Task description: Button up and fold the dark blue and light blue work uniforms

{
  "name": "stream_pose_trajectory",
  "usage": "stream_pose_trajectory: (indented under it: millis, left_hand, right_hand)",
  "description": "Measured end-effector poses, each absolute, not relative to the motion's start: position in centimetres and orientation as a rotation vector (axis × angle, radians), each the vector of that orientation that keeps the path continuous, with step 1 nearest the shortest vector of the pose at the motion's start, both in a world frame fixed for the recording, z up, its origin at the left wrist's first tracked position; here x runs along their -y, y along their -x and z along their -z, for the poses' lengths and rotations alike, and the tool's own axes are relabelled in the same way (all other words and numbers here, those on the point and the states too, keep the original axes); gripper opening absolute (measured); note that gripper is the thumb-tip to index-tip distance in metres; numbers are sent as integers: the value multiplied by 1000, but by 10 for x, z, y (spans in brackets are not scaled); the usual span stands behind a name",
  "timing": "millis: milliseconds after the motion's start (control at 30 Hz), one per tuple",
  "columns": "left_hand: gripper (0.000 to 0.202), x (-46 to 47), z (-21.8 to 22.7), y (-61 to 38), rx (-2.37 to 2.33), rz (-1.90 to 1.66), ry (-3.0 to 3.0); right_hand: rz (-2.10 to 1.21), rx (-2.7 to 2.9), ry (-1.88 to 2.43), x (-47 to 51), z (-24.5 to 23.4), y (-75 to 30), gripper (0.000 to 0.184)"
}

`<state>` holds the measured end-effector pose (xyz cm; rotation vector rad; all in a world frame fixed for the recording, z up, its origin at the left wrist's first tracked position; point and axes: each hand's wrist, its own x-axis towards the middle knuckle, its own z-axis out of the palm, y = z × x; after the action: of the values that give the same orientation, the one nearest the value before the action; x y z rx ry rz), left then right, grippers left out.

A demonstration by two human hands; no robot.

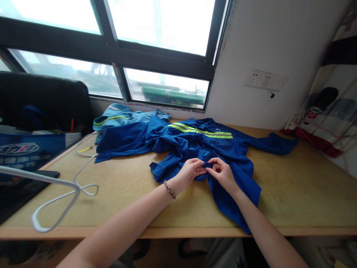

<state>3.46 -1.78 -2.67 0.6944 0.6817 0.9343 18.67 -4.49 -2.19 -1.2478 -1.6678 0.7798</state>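
Observation:
A dark blue work jacket (212, 145) with a yellow-green reflective stripe lies crumpled on the wooden table (125, 197). My left hand (191, 169) and my right hand (221, 172) meet at the jacket's near middle. Both pinch a fold of the blue cloth between thumb and fingers, close together and almost touching. A beaded bracelet sits on my left wrist. The jacket's lower hem hangs over the table's front edge on the right.
A second blue garment (122, 130) with a lighter blue part lies at the back left. A white clothes hanger (67, 193) rests on the table's left side. A black chair (47, 100) and a blue bag (25, 150) stand at left; a wall socket (263, 80) is above.

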Motion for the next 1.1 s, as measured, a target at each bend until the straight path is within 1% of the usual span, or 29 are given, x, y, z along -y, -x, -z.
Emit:
stream_pose_trajectory:
  millis: [233,400,600,867,967,1100]
  left_hand:
    - [12,14,31,-36,-625,-991,-635]
    - [19,14,32,-37,-610,-1003,-583]
    - [20,15,28,-35,-561,-986,-590]
    - [25,17,31,-34,-552,-967,-612]
    - [25,12,27,-31,-653,-1014,-741]
    - [18,7,11,-22,-886,-1118,-1175]
  right_hand:
    - [-900,1632,1221,43,22,-186,37]
    - [-946,1600,1234,42,24,-186,46]
    - [-842,1650,1183,46,21,-185,55]
    - [-864,1733,1202,44,24,-188,55]
    - [-852,1740,1225,43,18,-190,61]
    - [-834,1864,1307,51,3,-201,67]
